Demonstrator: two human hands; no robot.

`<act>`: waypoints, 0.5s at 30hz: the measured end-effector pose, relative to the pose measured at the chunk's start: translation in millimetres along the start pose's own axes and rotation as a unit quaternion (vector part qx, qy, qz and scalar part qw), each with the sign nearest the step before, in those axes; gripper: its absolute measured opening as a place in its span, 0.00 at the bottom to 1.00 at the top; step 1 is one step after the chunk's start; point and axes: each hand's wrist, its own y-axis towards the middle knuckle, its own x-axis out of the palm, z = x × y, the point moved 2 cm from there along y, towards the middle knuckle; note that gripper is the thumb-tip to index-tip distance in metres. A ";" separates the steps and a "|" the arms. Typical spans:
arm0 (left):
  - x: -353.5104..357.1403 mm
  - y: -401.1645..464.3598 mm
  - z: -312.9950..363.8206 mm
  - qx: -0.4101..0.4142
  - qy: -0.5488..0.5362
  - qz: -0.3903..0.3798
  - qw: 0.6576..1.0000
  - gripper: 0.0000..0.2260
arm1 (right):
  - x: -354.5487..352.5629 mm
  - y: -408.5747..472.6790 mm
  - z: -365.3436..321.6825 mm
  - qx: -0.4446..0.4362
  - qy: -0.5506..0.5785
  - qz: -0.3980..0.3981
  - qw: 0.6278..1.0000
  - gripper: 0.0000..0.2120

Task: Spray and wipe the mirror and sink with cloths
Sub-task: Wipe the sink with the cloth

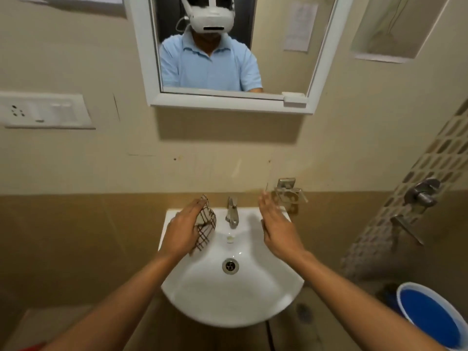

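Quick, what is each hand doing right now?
Left hand: grips the checked cloth over the sink.
Right hand: open, fingers straight, holding nothing.

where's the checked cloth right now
In the head view the checked cloth is in the left hand, over the back left part of the sink, just left of the tap.

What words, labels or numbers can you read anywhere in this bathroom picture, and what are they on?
No text here can be read.
White paper sheet reflected in the white-framed wall mirror: print too blurred to read.
White switch and socket panel on the beige wall: no legible marking.
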 end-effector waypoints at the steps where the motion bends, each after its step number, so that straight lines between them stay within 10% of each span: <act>1: 7.7 -13.0 -7.3 -0.021 -0.017 -0.002 1.000 0.35 | 15.6 -10.0 -1.8 0.002 0.007 -0.020 1.000 0.32; 15: 57.9 -9.9 -58.9 -0.176 -0.066 -0.003 0.982 0.28 | 109.2 -33.6 36.2 0.028 0.042 -0.148 0.988 0.27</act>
